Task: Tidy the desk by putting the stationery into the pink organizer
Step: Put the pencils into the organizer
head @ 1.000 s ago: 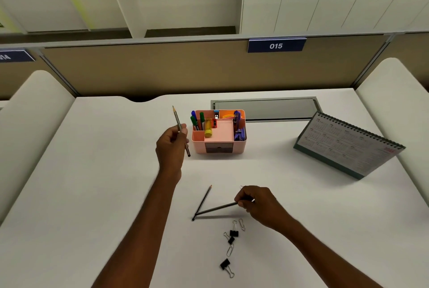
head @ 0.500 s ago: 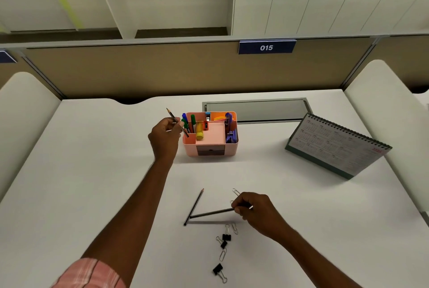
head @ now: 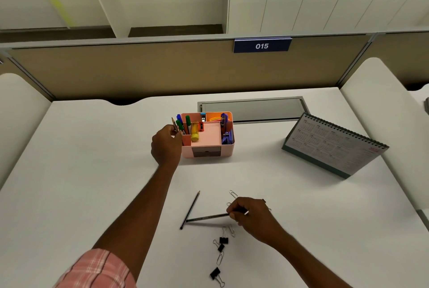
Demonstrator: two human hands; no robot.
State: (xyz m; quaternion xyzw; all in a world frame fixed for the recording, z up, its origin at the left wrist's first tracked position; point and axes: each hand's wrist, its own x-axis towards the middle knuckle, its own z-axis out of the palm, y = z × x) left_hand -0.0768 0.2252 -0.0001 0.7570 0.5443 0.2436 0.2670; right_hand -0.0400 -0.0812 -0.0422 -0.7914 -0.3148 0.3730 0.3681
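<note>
Head view. White desk (head: 92,171), pink organizer (head: 226,148) standing near its middle, in front of a grey cable hatch (head: 251,109).

Left hand (head: 166,146) is at the organizer's left end, fingers pinched on a pencil (head: 174,123). The pencil stands nearly upright with its sharpened tip up; its lower part is hidden behind the fingers and the organizer's left wall, so whether it sits inside the left compartment cannot be told. That compartment holds green markers (head: 188,123) and a blue pen (head: 178,117); just to the right are a yellow glue stick (head: 195,133) and a small orange item. The right-hand compartments hold purple-blue items — type not readable.

Right hand (head: 253,215) is low over the near desk, fingers closed on the end of a second pencil (head: 206,217). This one lies almost level, far end pointing left, a shadow line just under it.

A third pencil (head: 190,210) lies flat on the desk, diagonal; its lower end is just beside the held pencil's left end.

Loose items: one paper clip (head: 233,194) beyond the right hand, more paper clips and three black binder clips (head: 223,240) near the wrist, trailing toward the near edge.

Desk calendar (head: 334,143) stands at right, well apart from the organizer. Plaid sleeve (head: 97,269) shows at lower left.
</note>
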